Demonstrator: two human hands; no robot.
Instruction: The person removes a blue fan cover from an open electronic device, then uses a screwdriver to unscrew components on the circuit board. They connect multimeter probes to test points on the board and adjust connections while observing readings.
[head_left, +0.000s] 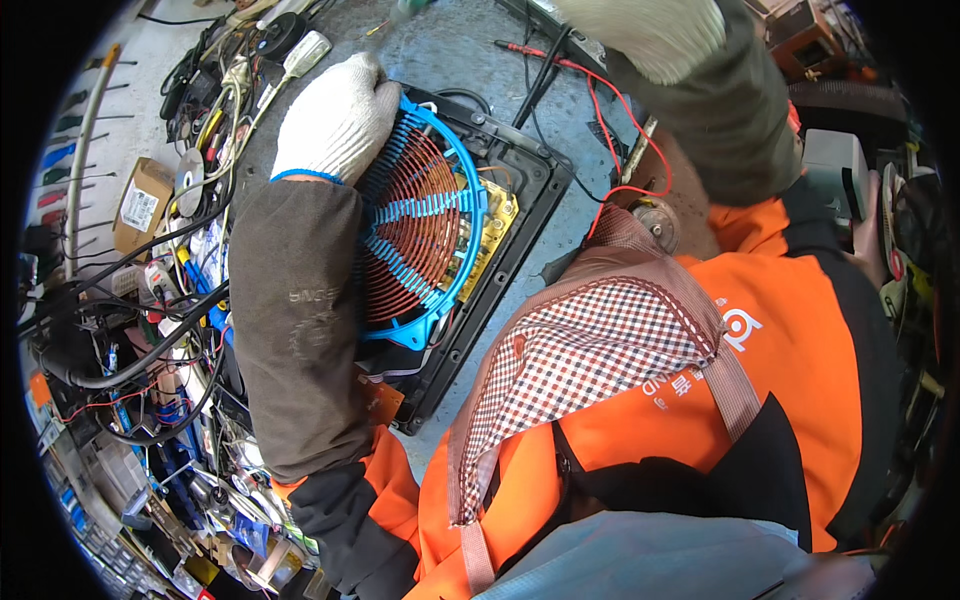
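An induction coil (pixel 415 225), with copper windings on a round blue plastic frame, sits over the opened black housing of an induction cooker. My left hand (pixel 335 122), in a white knitted glove, is closed at the coil's far left edge, the thumb side against the blue rim. My forearm covers the coil's left side. A yellowish circuit board (pixel 497 225) shows beneath the coil, inside the black housing (pixel 530 215). At the top right is my gloved right hand (pixel 650 35), smeared by motion, its fingers hidden past the picture's edge.
Red test leads (pixel 640 135) curl across the blue work surface (pixel 500 75). Tangled cables, tools and an open cardboard box (pixel 143 208) crowd the left side. A small orange board (pixel 378 400) lies by the housing's near corner. A grey-white device (pixel 836 172) stands right.
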